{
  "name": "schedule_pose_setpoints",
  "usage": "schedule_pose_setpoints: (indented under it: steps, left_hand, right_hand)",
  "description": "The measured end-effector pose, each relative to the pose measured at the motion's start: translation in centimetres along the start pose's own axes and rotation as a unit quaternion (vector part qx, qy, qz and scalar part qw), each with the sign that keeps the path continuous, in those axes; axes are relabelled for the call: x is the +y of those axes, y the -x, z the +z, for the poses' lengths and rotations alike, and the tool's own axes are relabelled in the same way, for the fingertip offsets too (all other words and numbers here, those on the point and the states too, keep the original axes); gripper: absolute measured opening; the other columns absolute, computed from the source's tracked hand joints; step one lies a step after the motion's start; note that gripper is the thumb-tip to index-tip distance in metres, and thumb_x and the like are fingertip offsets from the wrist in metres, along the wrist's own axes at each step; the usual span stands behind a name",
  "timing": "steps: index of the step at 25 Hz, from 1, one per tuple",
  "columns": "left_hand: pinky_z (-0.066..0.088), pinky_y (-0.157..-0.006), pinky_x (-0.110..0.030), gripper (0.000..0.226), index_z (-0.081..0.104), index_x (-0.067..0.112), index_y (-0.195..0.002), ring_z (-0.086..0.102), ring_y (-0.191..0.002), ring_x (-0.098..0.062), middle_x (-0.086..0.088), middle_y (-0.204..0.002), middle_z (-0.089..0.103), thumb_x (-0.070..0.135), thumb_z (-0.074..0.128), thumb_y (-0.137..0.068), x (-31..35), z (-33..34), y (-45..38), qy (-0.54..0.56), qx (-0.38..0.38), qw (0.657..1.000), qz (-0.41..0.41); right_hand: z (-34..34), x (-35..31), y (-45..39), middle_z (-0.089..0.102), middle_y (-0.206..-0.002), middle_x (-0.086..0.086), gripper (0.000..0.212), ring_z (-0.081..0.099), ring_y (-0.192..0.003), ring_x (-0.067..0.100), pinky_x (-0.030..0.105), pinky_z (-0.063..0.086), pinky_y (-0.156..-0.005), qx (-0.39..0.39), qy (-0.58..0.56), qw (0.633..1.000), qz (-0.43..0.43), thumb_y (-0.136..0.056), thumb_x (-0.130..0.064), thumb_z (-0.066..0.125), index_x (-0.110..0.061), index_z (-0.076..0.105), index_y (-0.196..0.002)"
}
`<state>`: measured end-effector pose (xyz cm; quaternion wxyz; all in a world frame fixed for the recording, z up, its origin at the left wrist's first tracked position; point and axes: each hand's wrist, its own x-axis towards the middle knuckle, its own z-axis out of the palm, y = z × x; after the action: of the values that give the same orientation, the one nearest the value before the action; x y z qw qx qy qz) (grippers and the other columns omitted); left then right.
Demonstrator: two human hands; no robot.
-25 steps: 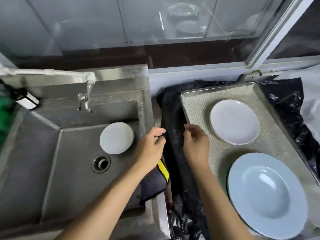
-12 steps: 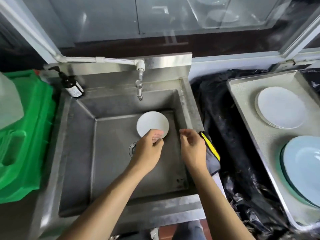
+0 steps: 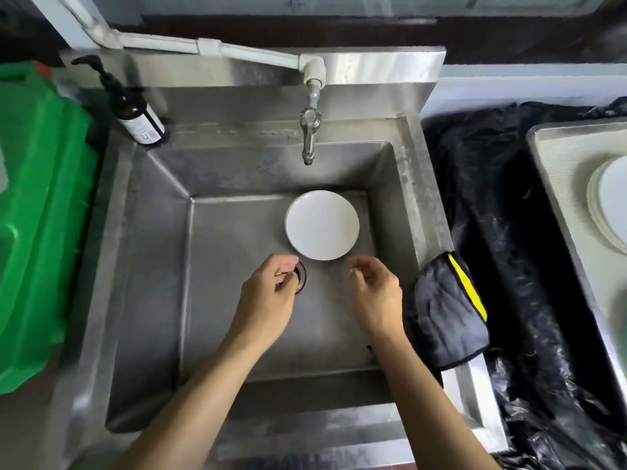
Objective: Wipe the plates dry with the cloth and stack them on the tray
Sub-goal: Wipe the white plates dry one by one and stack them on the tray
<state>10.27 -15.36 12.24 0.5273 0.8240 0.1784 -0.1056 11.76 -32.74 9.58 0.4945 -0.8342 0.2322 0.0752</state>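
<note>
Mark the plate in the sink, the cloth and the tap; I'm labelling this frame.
plate (image 3: 322, 225): head view, centre of its white face.
cloth (image 3: 448, 310): head view, dark middle fold.
tap (image 3: 308, 137): head view, metal spout.

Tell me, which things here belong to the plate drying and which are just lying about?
Job: white plate in the sink; dark cloth on the sink's edge; tray with stacked plates; both empty hands.
Lying about: soap bottle; tap; green crate; black plastic sheet.

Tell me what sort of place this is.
Probably a kitchen dishwashing station: a steel sink with a tap and a white plate in its basin, a soap pump bottle on the ledge, and a tray of stacked plates.
</note>
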Motion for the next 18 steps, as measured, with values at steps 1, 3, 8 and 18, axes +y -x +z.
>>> schedule_pose_setpoints:
  steps: [1, 3, 8, 18]
  left_hand:
    - [0.042, -0.079, -0.001, 0.024, 0.067, 0.024, -0.113, 0.063, -0.104, 0.001, 0.016, -0.110, 0.069, 0.010, 0.054, -0.098, -1.0, 0.3, -1.0, 0.000, 0.009, 1.000, -0.006]
    - [0.042, -0.078, -0.001, 0.024, 0.067, 0.024, -0.112, 0.064, -0.105, -0.002, 0.012, -0.111, 0.070, 0.010, 0.055, -0.098, -3.2, 1.0, -3.6, 0.000, 0.025, 1.000, -0.012]
    - [0.042, -0.078, -0.001, 0.027, 0.067, 0.023, -0.113, 0.065, -0.103, 0.000, 0.009, -0.111, 0.070, 0.006, 0.054, -0.097, -7.7, 3.6, -10.0, 0.002, 0.042, 0.999, -0.017]
    - [0.038, -0.111, -0.028, 0.055, 0.039, 0.025, -0.152, 0.044, -0.139, -0.015, 0.005, -0.154, 0.043, 0.017, 0.052, -0.098, -12.8, 8.5, -20.4, -0.030, 0.018, 0.995, -0.089]
  right_hand:
    - [0.8, 0.6, -1.1, 0.071, -0.092, -0.016, 0.020, 0.066, -0.083, 0.005, 0.025, 0.049, -0.078, -0.005, 0.003, 1.000, 0.006, -0.097, -0.014, 0.059, -0.029, 0.071, -0.101]
    - [2.7, 1.8, -3.8, 0.070, -0.091, -0.020, 0.022, 0.067, -0.088, 0.001, 0.025, 0.051, -0.080, -0.016, 0.007, 1.000, 0.010, -0.096, -0.015, 0.058, -0.028, 0.073, -0.105]
    - [6.4, 4.7, -10.6, 0.068, -0.092, -0.020, 0.024, 0.067, -0.093, 0.006, 0.024, 0.051, -0.081, -0.009, 0.011, 1.000, 0.026, -0.097, -0.017, 0.057, -0.028, 0.072, -0.113]
    - [11.3, 9.0, -20.6, 0.044, -0.144, 0.004, 0.047, 0.053, -0.125, 0.024, 0.033, 0.043, -0.095, 0.057, -0.004, 0.996, 0.070, -0.101, -0.015, 0.045, -0.025, 0.055, -0.146]
